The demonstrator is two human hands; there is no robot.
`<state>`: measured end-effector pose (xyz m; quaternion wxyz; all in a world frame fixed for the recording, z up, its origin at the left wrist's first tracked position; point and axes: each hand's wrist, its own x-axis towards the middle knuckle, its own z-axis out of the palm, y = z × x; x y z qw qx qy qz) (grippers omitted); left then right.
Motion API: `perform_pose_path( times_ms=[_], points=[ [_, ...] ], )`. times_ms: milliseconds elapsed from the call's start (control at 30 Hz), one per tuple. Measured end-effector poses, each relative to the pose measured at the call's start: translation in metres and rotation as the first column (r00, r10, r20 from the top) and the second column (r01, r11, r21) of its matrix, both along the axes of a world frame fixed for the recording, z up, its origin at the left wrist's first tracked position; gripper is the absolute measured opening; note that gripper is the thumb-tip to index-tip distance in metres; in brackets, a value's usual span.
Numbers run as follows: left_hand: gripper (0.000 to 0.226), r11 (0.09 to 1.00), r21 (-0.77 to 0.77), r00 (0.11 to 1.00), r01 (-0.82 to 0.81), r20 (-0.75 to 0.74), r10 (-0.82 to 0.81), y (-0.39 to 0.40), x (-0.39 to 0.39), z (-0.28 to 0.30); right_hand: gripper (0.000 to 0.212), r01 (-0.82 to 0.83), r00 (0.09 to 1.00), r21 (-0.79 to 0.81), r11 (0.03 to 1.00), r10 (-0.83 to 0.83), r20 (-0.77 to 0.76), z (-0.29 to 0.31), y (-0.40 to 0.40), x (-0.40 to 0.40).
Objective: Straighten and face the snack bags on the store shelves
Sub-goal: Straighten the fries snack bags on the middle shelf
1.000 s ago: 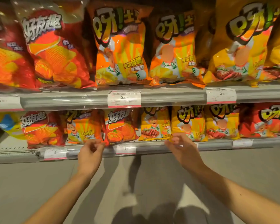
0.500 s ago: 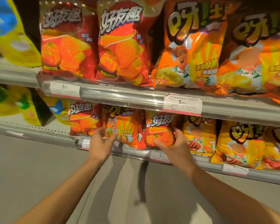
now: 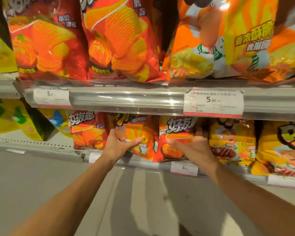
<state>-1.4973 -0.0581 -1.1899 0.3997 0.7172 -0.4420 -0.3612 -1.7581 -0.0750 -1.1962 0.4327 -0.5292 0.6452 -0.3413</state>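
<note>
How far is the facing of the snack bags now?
Looks done: upper-shelf red bags stand front-out. In hand: left hand grips the orange bag, right hand grips the red bag. Left: this mixed lower row; yellow bags overlap.

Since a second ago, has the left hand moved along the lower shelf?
Yes. The left hand shifted right, from the red bag to gripping the orange bag beside it.

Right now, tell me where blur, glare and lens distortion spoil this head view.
Head view: motion blur smears the big orange bag at upper right; white glare streaks the clear plastic shelf rail; wide-angle distortion bows that rail; the white price tag reading 5.90 is legible, its small print is not; left hand and right hand look fairly sharp.
</note>
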Motion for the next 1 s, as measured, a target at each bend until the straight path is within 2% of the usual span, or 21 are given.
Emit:
perform_pose_path(
  times_ms=[100,200,333,467,567,633,767,900,1000],
  points=[
    [0.101,0.998,0.049,0.999,-0.04,0.002,0.04,-0.004,0.0,0.0,0.083,0.019,1.0,-0.006,1.0,-0.019,-0.024,0.001,-0.001,0.0],
    [0.109,0.998,0.054,0.999,-0.036,0.019,0.036,-0.005,0.002,0.001,0.084,0.082,0.996,-0.005,0.997,-0.082,-0.037,0.008,0.0,-0.001],
    [0.117,0.999,0.027,0.999,-0.029,-0.025,0.029,-0.001,0.006,0.009,0.087,0.086,0.996,0.045,0.995,-0.085,-0.023,0.016,0.005,0.007],
    [0.117,1.0,0.016,0.999,-0.013,-0.045,0.014,0.005,0.009,0.017,0.076,0.052,0.998,-0.045,0.998,-0.054,-0.041,0.025,0.028,0.017],
    [0.102,1.0,-0.021,0.998,-0.014,-0.069,0.013,0.007,0.002,0.023,0.074,0.082,0.991,-0.07,0.994,-0.073,0.115,0.021,0.049,0.008],
    [0.093,0.999,-0.052,0.996,-0.008,-0.09,0.003,0.008,-0.01,0.026,0.07,0.147,0.977,-0.064,0.987,-0.135,0.164,0.017,0.061,-0.008],
    [0.069,0.989,-0.1,0.981,0.112,-0.146,-0.126,0.009,-0.05,0.026,0.077,0.322,0.941,-0.073,0.944,-0.31,0.138,0.013,0.077,-0.051],
    [0.056,0.977,-0.136,0.977,0.162,-0.117,-0.178,0.002,-0.098,0.019,0.061,0.34,0.939,-0.15,0.928,-0.327,0.108,0.011,0.086,-0.095],
    [0.054,0.977,-0.125,0.973,0.172,-0.135,-0.188,-0.006,-0.125,0.016,0.058,0.379,0.923,-0.146,0.914,-0.361,0.134,0.007,0.091,-0.115]
  ],
)
